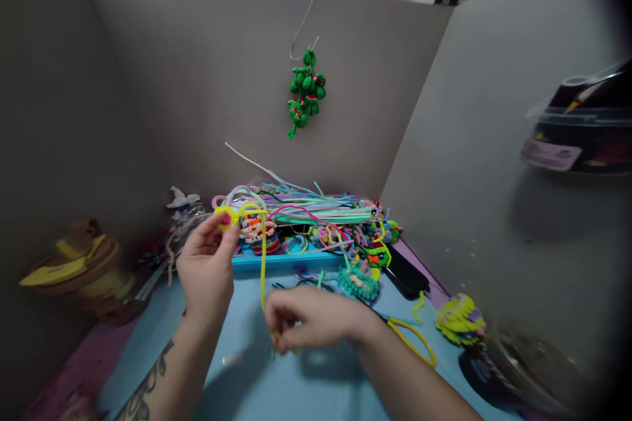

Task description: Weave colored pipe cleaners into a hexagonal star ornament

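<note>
My left hand (210, 256) is raised at centre left, thumb and fingers pinched on a small looped piece of yellow pipe cleaner (263, 256) with a bit of pink in it. From that loop the pipe cleaner bends over and hangs down to my right hand (311, 319). The right fingers are curled around its lower end, low over the blue table surface. Between the hands the yellow strand is nearly straight. Its lower tip is mostly hidden by my right fingers.
Behind the hands, a blue tray (291, 262) holds many coloured pipe cleaners (326, 207). Yellow-handled scissors (412, 339), a black phone-like object (405, 273) and a yellow-green fuzzy piece (460, 320) lie at right. A flower pot-like container (93, 270) stands left. Grey panels enclose the table.
</note>
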Motion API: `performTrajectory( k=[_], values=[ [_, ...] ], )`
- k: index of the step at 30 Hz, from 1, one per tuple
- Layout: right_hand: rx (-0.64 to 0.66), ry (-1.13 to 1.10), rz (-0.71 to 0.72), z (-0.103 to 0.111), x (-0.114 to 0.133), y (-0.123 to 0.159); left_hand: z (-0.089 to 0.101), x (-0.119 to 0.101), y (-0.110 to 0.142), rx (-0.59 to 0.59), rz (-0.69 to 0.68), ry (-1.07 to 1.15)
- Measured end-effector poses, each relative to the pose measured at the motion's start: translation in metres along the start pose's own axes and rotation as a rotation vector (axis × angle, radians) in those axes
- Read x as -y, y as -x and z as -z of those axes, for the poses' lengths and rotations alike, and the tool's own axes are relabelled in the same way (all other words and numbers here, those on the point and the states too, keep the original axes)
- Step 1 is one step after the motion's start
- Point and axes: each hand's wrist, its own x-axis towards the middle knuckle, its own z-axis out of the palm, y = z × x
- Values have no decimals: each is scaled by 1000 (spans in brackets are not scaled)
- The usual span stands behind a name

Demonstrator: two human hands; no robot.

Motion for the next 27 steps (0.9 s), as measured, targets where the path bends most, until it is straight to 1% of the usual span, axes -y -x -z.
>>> performTrajectory(
  k=[1, 2, 3, 4, 5, 6, 7, 10, 11, 12, 13, 16, 18, 20, 23, 27],
  values=[
    [131, 118, 1, 1, 4, 4, 1, 0, -3, -17, -4, 0],
    [216, 218, 6, 4, 6, 8, 3, 0, -6, -26, -2, -2],
    [233, 295, 11, 6, 8, 11, 4, 0, -8, -23, 4, -6],
    [195, 358, 21, 10, 9, 15, 5, 0, -10, -9, 14, -17],
    [109, 412, 33, 13, 9, 17, 5, 1, -11, 18, 28, -37],
    [-7, 457, 48, 17, 9, 19, 6, 1, -12, 59, 46, -68],
    [-149, 497, 58, 20, 8, 21, 6, 1, -11, 113, 67, -109],
    [-629, 559, 68, 26, 6, 20, 6, 1, -7, 300, 105, -245],
    [-765, 566, 88, 26, 6, 18, 5, 0, -4, 360, 108, -276],
    [-874, 572, 127, 25, 5, 16, 4, -1, 0, 420, 115, -290],
    [-956, 585, 184, 23, 5, 14, 3, -3, 4, 472, 124, -284],
    [-1126, 690, 372, 16, 3, 10, -2, -12, 17, 566, 150, -206],
    [-1213, 797, 456, 11, 3, 9, -4, -19, 26, 604, 155, -142],
    [-1282, 880, 512, 8, 3, 10, -5, -26, 32, 616, 134, -121],
    [-1327, 923, 555, 6, 4, 14, -4, -32, 37, 639, 87, -139],
    [-1309, 917, 570, 5, 8, 16, -2, -35, 40, 649, 40, -146]
  ],
)
